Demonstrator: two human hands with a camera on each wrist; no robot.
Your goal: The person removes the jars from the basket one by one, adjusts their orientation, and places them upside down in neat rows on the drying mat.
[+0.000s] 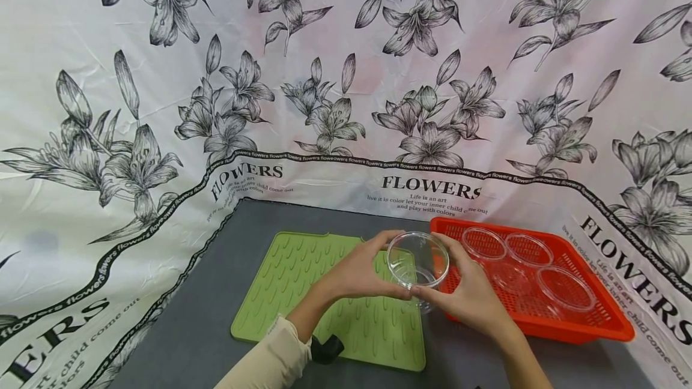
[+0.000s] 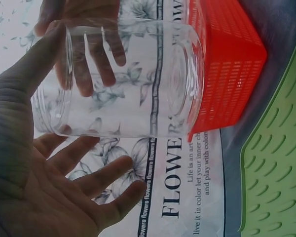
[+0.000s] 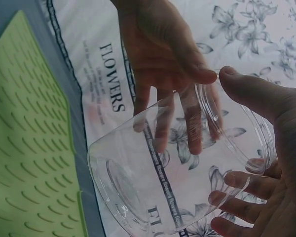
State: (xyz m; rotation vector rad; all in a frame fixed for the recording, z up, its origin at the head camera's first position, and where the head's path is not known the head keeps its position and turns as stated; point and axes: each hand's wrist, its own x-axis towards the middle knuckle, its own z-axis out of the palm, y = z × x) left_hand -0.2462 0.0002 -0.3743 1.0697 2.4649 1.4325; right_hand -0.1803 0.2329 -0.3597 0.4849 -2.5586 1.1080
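A clear, see-through round jar [image 1: 417, 260] is held up between both hands, over the right part of the green mat. Its open rim faces up towards the head camera and its base [image 3: 123, 192] points down. My left hand [image 1: 359, 269] grips the rim from the left, thumb on the near side and fingers on the far side. On the opposite side my right hand [image 1: 470, 287] holds the same rim in the same way. The two thumb tips almost meet at the near edge. In the left wrist view, the lower fingers [image 2: 113, 210] spread away from the jar wall.
A green ridged mat [image 1: 324, 281] lies on the grey table [image 1: 200, 281]. To its right stands a red perforated basket [image 1: 600, 329] with several clear round containers [image 1: 566, 289] inside. A white flower-printed cloth [image 1: 335, 185] hangs behind and along the sides. A black object [image 1: 327, 350] shows near the left sleeve.
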